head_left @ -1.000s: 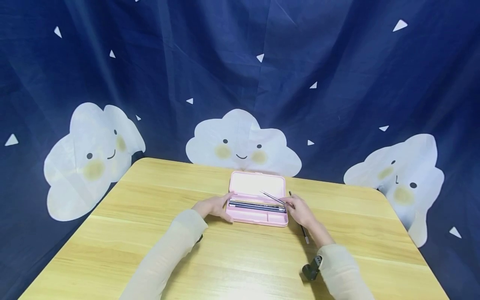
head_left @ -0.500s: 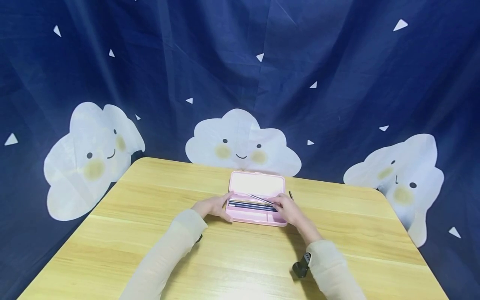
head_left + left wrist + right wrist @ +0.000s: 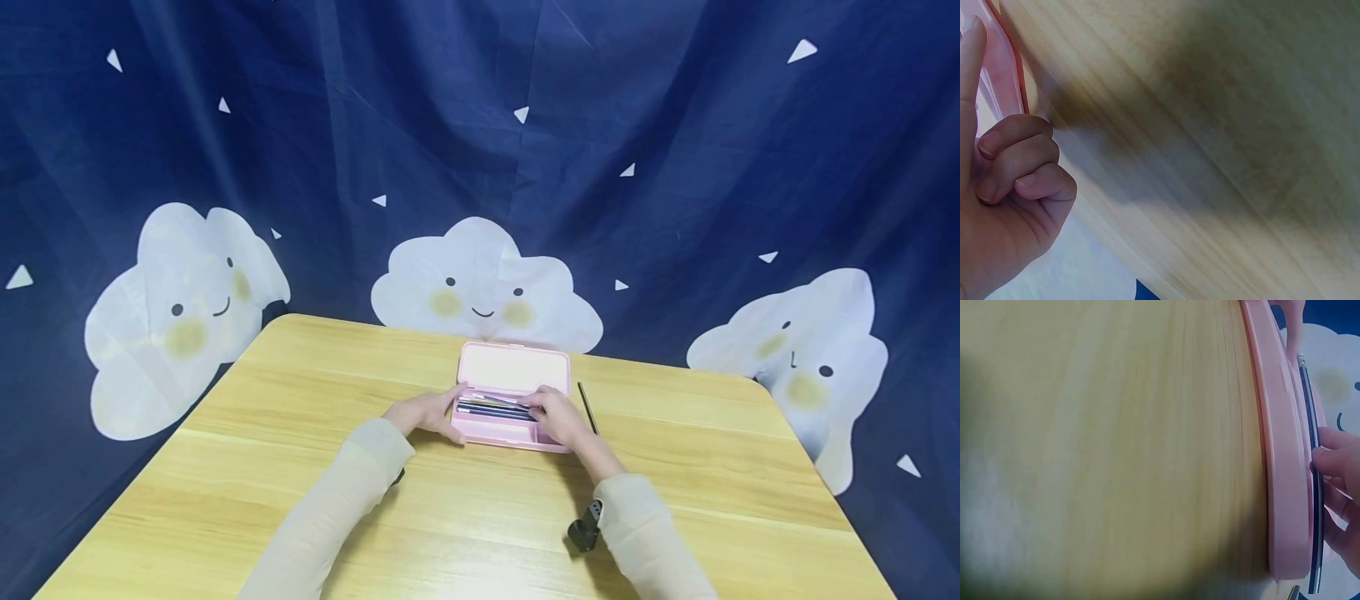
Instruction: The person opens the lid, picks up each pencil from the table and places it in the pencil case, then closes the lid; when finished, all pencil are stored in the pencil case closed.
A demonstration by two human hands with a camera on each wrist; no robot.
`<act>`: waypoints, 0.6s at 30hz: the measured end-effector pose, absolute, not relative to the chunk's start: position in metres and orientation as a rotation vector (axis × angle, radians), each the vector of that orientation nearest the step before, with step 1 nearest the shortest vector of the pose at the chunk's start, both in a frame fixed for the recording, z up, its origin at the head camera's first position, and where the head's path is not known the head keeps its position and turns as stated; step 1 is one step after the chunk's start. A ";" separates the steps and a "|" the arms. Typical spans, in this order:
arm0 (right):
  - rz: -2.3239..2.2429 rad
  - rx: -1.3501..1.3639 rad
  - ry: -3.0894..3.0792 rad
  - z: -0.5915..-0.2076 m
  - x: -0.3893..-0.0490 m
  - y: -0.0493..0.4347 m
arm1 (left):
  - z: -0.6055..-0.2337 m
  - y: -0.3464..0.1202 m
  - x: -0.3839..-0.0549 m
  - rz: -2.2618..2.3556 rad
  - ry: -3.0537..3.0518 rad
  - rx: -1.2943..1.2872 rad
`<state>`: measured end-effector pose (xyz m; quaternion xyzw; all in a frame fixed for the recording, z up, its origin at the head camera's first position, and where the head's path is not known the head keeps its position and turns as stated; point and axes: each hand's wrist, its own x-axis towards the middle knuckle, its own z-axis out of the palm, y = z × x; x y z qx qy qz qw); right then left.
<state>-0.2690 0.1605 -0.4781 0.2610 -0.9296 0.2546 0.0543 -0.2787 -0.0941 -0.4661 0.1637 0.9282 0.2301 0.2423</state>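
Observation:
A pink pencil case point(image 3: 495, 430) lies with its lid raised in the head view, several dark pencils point(image 3: 487, 411) inside it. My left hand point(image 3: 425, 412) holds the case's left end, thumb near the front corner and a finger near the hinge. In the left wrist view one finger reaches along the pink edge while other fingers are curled. Above the case, my right hand point(image 3: 558, 417) pinches a dark, silver-striped pencil point(image 3: 1318, 519) between thumb and fingers. That pencil runs lengthwise along the case in the right wrist view. The right hand hides the case's right end.
Another dark pencil point(image 3: 587, 407) lies on the wooden table point(image 3: 480, 517) just right of the case, partly behind the right forearm. A blue curtain point(image 3: 450, 108) with white clouds hangs behind the table's far edge.
My right hand has moved left and slightly down over the case, bringing the pinched pencil in line with the others. The left hand stays on the case's left end.

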 end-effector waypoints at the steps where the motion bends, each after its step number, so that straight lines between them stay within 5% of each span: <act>1: 0.766 0.793 -2.824 -0.478 -0.269 0.159 | -0.466 -0.094 -0.278 0.630 2.537 0.447; 18: 0.757 0.666 -2.876 -0.482 -0.274 0.147 | -0.464 -0.094 -0.277 0.625 2.528 0.445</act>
